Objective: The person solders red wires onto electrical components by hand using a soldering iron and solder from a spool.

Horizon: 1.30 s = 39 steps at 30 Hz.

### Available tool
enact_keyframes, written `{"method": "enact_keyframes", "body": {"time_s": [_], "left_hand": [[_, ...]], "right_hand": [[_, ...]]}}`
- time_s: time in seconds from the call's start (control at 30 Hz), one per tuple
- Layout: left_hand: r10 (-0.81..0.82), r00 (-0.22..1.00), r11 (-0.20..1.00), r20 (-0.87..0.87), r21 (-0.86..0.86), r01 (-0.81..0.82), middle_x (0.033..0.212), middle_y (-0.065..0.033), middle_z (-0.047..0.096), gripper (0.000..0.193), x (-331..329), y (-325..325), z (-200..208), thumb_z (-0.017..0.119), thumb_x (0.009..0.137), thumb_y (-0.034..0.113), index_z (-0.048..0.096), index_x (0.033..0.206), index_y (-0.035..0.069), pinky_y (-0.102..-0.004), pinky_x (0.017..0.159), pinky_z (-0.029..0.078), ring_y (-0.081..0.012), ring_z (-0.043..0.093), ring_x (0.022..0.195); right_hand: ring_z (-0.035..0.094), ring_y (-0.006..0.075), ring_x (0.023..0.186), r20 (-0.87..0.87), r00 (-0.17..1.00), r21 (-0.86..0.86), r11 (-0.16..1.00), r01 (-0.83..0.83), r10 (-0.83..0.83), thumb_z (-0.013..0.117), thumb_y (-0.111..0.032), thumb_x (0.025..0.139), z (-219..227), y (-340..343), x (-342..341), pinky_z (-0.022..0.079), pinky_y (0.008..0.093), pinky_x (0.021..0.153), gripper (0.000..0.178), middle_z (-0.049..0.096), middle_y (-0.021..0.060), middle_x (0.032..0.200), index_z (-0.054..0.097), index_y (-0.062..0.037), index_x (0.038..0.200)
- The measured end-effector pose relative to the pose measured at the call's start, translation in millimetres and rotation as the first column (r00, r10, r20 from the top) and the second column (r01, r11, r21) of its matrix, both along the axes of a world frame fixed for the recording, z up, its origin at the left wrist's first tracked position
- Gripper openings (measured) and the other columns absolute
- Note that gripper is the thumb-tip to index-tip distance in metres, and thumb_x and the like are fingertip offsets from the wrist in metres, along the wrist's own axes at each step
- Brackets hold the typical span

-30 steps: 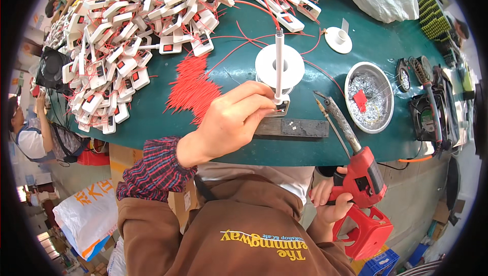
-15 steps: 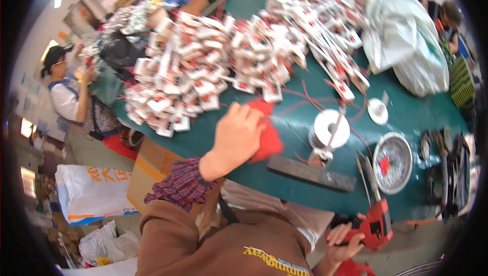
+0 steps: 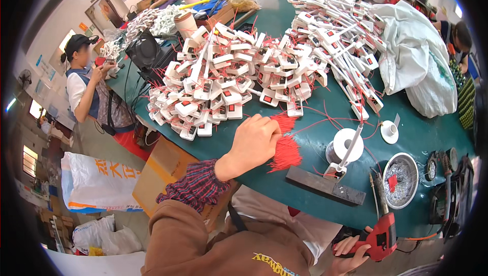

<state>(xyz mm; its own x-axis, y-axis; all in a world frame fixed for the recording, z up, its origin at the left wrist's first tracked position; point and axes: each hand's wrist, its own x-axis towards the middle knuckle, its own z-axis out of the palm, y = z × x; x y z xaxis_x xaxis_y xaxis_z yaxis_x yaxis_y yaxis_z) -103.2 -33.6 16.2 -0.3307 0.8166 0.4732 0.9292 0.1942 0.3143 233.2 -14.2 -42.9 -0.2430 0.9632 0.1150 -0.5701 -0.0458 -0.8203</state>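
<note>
My left hand (image 3: pixel 253 141) rests over a bundle of short red wires (image 3: pixel 286 155) near the table's front edge. Its fingers are curled together against the wires, and the fingertips are hidden. Low on the right, my right hand (image 3: pixel 352 253) is wrapped around the grip of a red soldering gun (image 3: pixel 385 237), whose metal barrel points up beside a metal bowl (image 3: pixel 410 193). Between the hands stands a spool of solder wire (image 3: pixel 349 145) on a holder with a dark bar-shaped base (image 3: pixel 320 185).
White switch housings with red wires (image 3: pixel 218 85) are heaped across the green table (image 3: pixel 315 210). A white sack (image 3: pixel 406 57) lies at the back right, with a loose white spool flange (image 3: pixel 389 132) before it. A cardboard box (image 3: pixel 165 169) stands left. Other people work around.
The whole view has shifted, so things sit lower and further right in the picture. My left hand stays at the red wires, and my right still grips the soldering gun.
</note>
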Motion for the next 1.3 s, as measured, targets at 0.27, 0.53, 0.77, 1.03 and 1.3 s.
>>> {"method": "enact_keyframes", "body": {"time_s": [0.27, 0.53, 0.77, 1.03, 1.3], "left_hand": [[-0.05, 0.999, 0.985, 0.001, -0.166, 0.049, 0.077, -0.0085, 0.061, 0.009, 0, 0, -18, 0.065, 0.073, 0.007, 0.062, 0.081, 0.005, -0.0385, 0.074, 0.042, -0.0279, 0.056, 0.079], [-0.019, 0.999, 0.996, 0.03, -0.085, 0.022, 0.077, -0.0081, 0.057, 0.006, 1, -1, -3, 0.065, 0.074, 0.004, 0.059, 0.077, 0.005, -0.0382, 0.07, 0.04, -0.0281, 0.054, 0.077], [-0.13, 0.975, 0.991, 0.178, 0.003, 0.131, 0.071, -0.0075, 0.057, 0.007, 34, 3, 16, 0.066, 0.074, 0.002, 0.059, 0.075, 0.004, -0.035, 0.067, 0.04, -0.0245, 0.054, 0.07], [-0.393, 0.878, 0.919, 0.275, 0.096, 0.381, 0.109, -0.0172, 0.058, 0.013, 93, 24, -4, 0.065, 0.068, -0.008, 0.058, 0.076, -0.001, -0.0364, 0.078, 0.051, -0.0301, 0.06, 0.093], [-0.422, 0.896, 0.904, 0.136, 0.139, 0.405, 0.098, -0.0139, 0.062, 0.018, 95, 29, -10, 0.067, 0.062, -0.007, 0.057, 0.075, 0.0, -0.0478, 0.087, 0.046, -0.0313, 0.062, 0.094]], "right_hand": [[0.032, 0.0113, 0.032, 0.087, 0.991, -0.015, 0.995, 0.101, -0.1, 0.043, -0.043, 0.095, -8, -1, 1, 0.033, 0.025, 0.033, 0.056, 0.035, 0.001, 0.048, 0.032, 0.0021, 0.126], [0.034, 0.0109, 0.033, 0.138, 0.987, 0.033, 0.997, 0.075, -0.079, 0.042, -0.045, 0.095, 3, 1, 2, 0.033, 0.0249, 0.034, 0.057, 0.037, 0.0008, 0.048, 0.035, 0.0044, 0.123], [0.038, 0.0109, 0.034, 0.156, 0.986, -0.011, 0.998, 0.068, -0.065, 0.047, -0.05, 0.092, 5, -7, 9, 0.035, 0.0239, 0.036, 0.065, 0.039, -0.0001, 0.049, 0.034, 0.0047, 0.123], [0.04, 0.0114, 0.035, 0.33, 0.942, 0.011, 0.998, 0.064, -0.064, 0.051, -0.06, 0.085, 19, -16, 20, 0.036, 0.0238, 0.037, 0.076, 0.041, -0.0004, 0.048, 0.034, 0.005, 0.121], [0.043, 0.0133, 0.037, 0.394, 0.903, -0.008, 0.983, -0.185, 0.173, 0.056, -0.068, 0.076, -17, -21, 83, 0.037, 0.0259, 0.038, 0.084, 0.045, 0.0007, 0.047, 0.041, 0.0051, 0.116]]}}
